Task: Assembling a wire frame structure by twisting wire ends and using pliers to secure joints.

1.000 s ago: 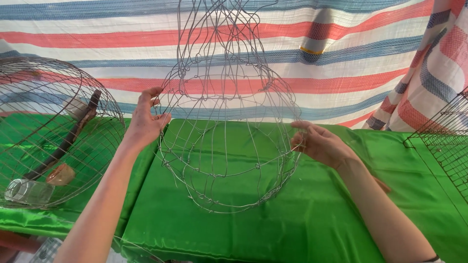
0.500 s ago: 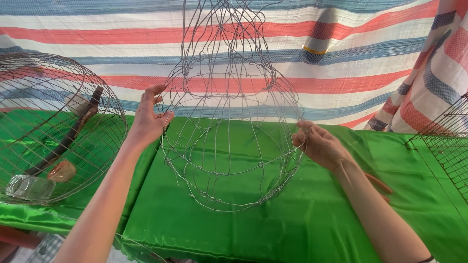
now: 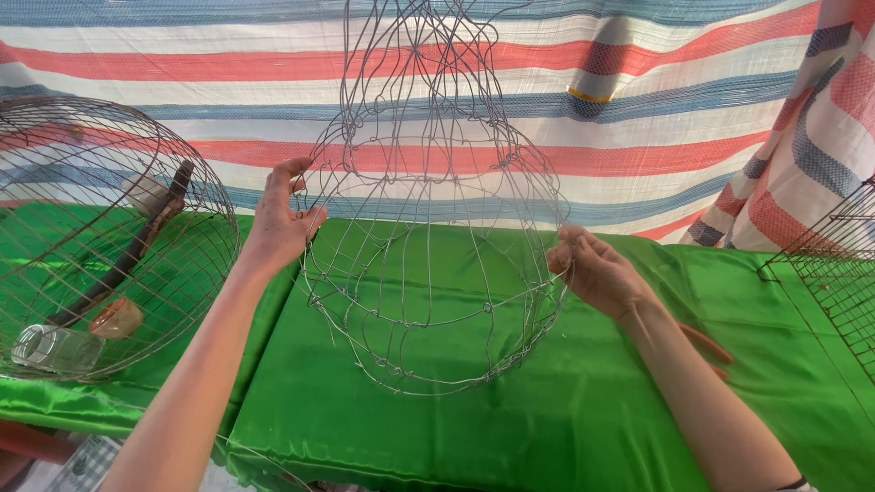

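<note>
Hanging between both hands [image 3: 278, 223] [image 3: 597, 271]: wire frame [image 3: 428, 228]

Two bare forearms, sleeveless; thin dark band at the right wrist.

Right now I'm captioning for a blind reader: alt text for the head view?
Two bare hands, left hand and right hand, hold an open wire frame over a green cloth. A round wire cage sits left.
</note>
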